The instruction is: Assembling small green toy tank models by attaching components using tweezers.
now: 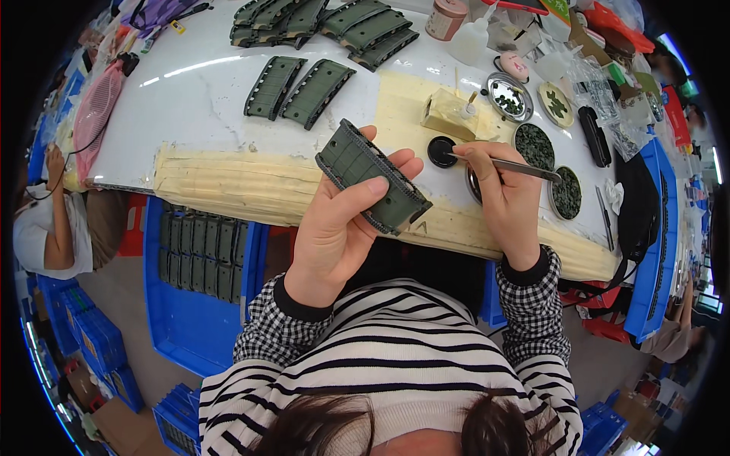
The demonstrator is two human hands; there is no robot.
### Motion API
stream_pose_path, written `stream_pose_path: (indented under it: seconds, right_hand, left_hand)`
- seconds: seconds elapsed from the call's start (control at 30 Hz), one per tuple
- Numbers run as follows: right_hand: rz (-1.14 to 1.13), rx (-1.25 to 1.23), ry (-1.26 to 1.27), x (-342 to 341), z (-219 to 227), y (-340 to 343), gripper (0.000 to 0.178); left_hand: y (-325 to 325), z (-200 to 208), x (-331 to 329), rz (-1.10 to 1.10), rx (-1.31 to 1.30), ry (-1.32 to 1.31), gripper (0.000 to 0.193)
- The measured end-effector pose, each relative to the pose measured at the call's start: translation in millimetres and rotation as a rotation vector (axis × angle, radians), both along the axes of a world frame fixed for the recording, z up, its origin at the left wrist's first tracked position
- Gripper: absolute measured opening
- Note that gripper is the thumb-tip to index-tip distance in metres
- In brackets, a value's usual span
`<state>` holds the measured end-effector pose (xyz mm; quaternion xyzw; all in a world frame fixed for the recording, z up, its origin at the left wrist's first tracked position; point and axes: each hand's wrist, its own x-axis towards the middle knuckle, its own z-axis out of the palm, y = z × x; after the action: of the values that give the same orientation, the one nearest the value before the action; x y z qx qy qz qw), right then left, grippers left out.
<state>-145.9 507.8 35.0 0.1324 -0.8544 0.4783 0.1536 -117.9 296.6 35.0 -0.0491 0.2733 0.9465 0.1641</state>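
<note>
My left hand (327,235) grips a curved dark green plastic panel (357,163) with a ridged edge, thumb on its face and fingers behind. The panel is tilted above the table's front edge. My right hand (506,197) pinches metal tweezers (528,169), whose tips reach a small round black dish (439,150). Whether the tips hold anything is too small to tell. Right of this hand stand two round dishes of small dark green pieces (534,144) (566,194). Partly hidden behind it is another round container (473,182).
More green panels (319,91) lie on the white table, with stacks (365,30) behind. A yellowish block (449,114), a metal dish (509,97) and a cream dish (556,105) stand beyond my right hand. A blue bin (190,319) of panels sits lower left; another person (53,220) is at far left.
</note>
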Motion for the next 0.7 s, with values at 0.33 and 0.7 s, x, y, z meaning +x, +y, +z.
stream_pose_path:
  seconds: [0.33, 0.7]
  right_hand:
    - [-0.001, 0.121, 0.085, -3, 1, 0, 0.013]
    - [0.298, -0.113, 0.306, 24, 44, -5, 0.015]
  left_hand:
    - [-4, 0, 1, 0.032, 0.063, -0.028, 0.044]
    - [-3, 10, 2, 0.123, -0.018, -0.133, 0.031]
